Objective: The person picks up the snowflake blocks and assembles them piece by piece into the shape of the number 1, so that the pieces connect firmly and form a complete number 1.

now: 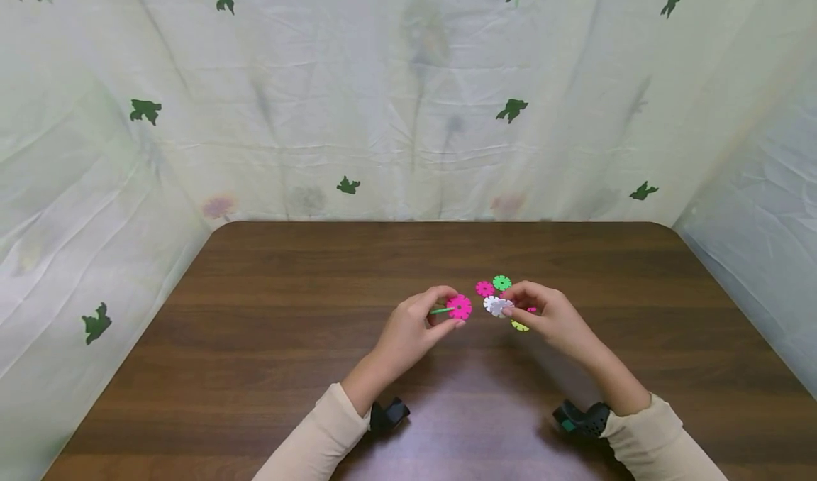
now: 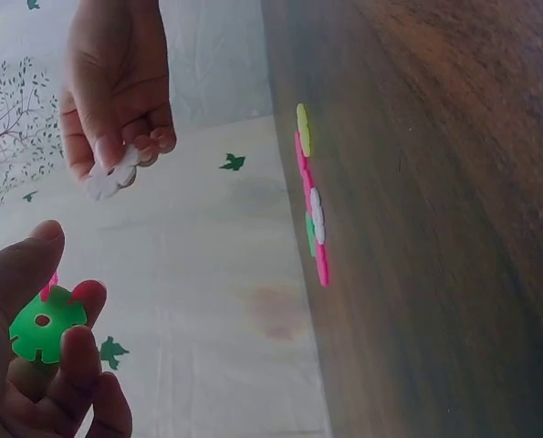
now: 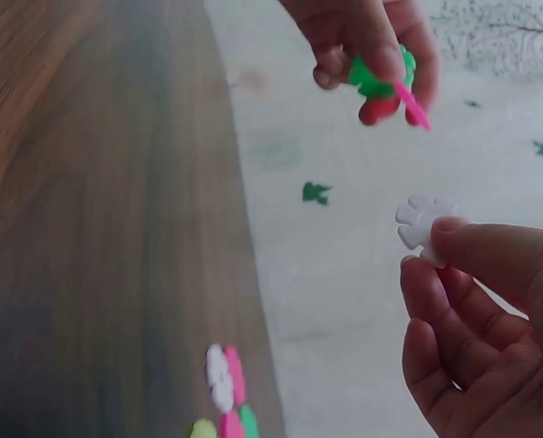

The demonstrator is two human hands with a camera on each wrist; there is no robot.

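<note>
My left hand holds two notched plastic discs fitted together crosswise. The pink disc faces the head camera, while the green disc is seen flat in the left wrist view, between the thumb and fingers. Across from it, my right hand pinches a white flower-shaped disc between thumb and fingertips. Both hands are raised above the table, with a gap between their discs. Behind and below the right hand lie loose discs: a pink one, a green one and a yellow one, partly hidden.
Another white disc lies among the loose pieces on the brown wooden table. A pale curtain with green bird shapes hangs behind the table's far edge. Black wrist devices sit at both cuffs, low over the tabletop.
</note>
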